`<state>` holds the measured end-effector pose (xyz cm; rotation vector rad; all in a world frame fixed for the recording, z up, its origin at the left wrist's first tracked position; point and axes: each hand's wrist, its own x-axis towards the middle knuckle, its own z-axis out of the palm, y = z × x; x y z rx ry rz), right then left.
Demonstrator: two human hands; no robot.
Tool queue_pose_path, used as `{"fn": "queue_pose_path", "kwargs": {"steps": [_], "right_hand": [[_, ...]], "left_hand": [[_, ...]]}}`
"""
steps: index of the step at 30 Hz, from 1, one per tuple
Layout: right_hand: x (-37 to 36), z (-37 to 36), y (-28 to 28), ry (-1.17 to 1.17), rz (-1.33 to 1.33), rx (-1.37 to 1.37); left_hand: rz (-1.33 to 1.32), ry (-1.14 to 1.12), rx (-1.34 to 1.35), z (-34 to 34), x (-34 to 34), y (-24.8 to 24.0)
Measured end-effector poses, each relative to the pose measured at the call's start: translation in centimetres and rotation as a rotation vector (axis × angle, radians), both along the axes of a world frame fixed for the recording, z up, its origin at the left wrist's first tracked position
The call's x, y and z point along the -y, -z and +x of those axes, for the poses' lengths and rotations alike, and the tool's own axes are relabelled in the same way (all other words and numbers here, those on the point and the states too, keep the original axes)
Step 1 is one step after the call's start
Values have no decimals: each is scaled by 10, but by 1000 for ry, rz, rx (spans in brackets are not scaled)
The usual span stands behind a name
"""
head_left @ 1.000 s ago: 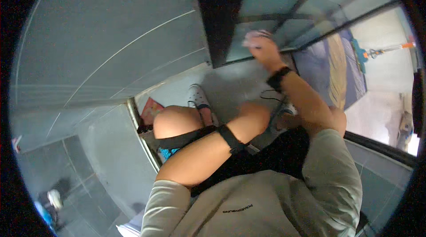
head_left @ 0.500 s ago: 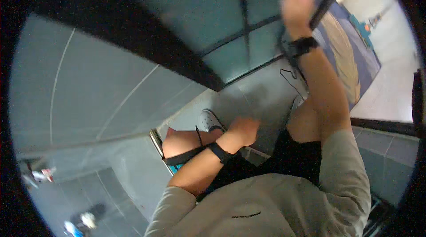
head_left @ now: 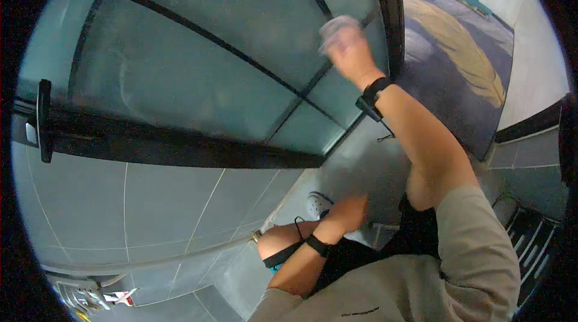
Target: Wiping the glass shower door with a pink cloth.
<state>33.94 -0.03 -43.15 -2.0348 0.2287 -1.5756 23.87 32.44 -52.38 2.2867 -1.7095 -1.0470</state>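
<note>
My right hand (head_left: 352,54) is on the frosted glass door (head_left: 198,75), with the arm stretched forward and up. Its fingers are closed round a crumpled pinkish-grey cloth (head_left: 337,28), blurred by motion, that lies at the glass beside a black crossbar. My left hand (head_left: 347,212) hangs over my lap near the left knee, away from the door. Blur smears its fingers, so whether they are curled round anything does not show. Black bands circle both wrists.
A black handle (head_left: 44,120) sticks out from the door's left end. Beyond the door hangs a purple panel with a gold feather (head_left: 457,51), a teal clip (head_left: 468,0) at its top. Grey tiles (head_left: 162,201) line the left wall. A slatted black rack (head_left: 530,250) stands right.
My view has turned, and more of the door shows, with its handle. The right hand with the cloth has moved from near the door's edge leftward onto the glass. The left hand stays low.
</note>
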Motion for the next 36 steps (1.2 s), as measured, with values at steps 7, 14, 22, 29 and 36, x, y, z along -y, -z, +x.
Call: {"fn": "queue_pose_path", "kwargs": {"steps": [7,14,22,29,36], "right_hand": [[65,39,-17,-482,732,580],[-135,32,-82,-447,-224,65],[-72,18,-47,-316,-71,-338],[75,48,-9,172,461,300],[-90,49,-97,84,-73,53]], "left_hand": [[40,-1,-10,6,8,-3],[208,-26,-115,0,13,-4],[90,-100,-92,7,-11,14],[5,-106,-30,7,-12,1],[-13,-111,8,4,-2,-1]]}}
